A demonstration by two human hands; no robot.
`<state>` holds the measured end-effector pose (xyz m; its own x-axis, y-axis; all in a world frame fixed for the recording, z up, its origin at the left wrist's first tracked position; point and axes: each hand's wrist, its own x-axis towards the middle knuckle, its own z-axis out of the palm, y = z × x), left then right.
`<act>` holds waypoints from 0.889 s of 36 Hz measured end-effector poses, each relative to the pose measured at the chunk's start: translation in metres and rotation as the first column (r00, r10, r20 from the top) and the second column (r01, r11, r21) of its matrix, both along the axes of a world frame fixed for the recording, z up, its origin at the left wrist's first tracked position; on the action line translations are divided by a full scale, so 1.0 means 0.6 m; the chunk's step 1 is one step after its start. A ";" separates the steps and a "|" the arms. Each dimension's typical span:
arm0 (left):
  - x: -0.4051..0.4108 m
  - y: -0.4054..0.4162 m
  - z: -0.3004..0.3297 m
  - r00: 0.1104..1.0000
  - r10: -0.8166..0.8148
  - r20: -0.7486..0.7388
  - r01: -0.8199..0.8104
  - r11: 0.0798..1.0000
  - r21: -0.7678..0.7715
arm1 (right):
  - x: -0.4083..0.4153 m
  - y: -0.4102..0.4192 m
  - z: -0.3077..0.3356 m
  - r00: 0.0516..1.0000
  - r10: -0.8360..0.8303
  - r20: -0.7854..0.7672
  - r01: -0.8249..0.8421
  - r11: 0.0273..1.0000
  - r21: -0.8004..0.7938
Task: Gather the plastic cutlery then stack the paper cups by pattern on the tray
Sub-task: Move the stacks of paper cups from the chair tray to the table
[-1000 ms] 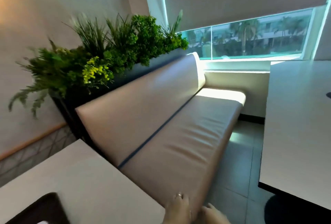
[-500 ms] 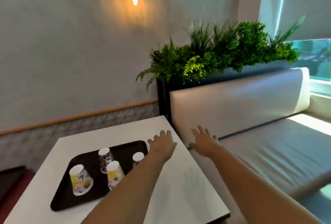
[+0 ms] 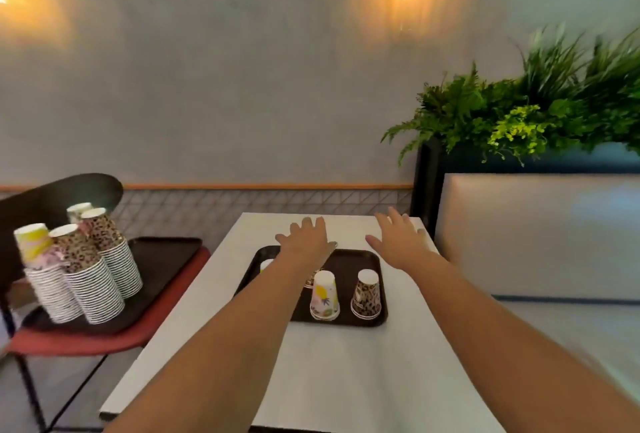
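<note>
A dark tray lies on a white table. Upside-down paper cups stand on it: a fruit-patterned cup, a leopard-print cup, and two more partly hidden behind my left forearm, one at the tray's left and one in the middle. My left hand hovers over the tray's far edge, fingers spread, holding nothing. My right hand is stretched out past the tray's right corner, open too. No plastic cutlery shows.
At left a red-seated chair carries a second dark tray with tall stacks of leopard-print cups and a fruit-patterned stack. A padded bench stands right of the table, a planter behind it.
The view has swung left from the bench and window to the table. Both arms have come forward over the tray, and the chair with the cup stacks has come into sight.
</note>
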<state>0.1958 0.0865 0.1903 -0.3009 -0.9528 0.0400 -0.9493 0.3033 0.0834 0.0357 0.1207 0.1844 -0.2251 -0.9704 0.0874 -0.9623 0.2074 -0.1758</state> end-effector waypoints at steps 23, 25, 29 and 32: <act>0.467 -0.153 -0.038 0.984 0.175 -0.029 -0.174 0.984 0.035 | 0.460 -0.199 -0.028 0.975 0.220 0.026 -0.220 0.975 -0.015; 0.496 -0.174 -0.049 0.979 0.200 -0.051 -0.199 0.980 0.010 | 0.491 -0.220 -0.034 0.971 0.238 0.021 -0.238 0.971 -0.022; 0.540 -0.213 -0.064 0.969 0.242 -0.056 -0.246 0.965 -0.085 | 0.542 -0.271 -0.046 0.959 0.283 0.014 -0.282 0.959 -0.029; 0.568 -0.243 -0.077 0.959 0.274 -0.075 -0.283 0.946 -0.157 | 0.580 -0.314 -0.051 0.946 0.323 0.011 -0.322 0.944 -0.067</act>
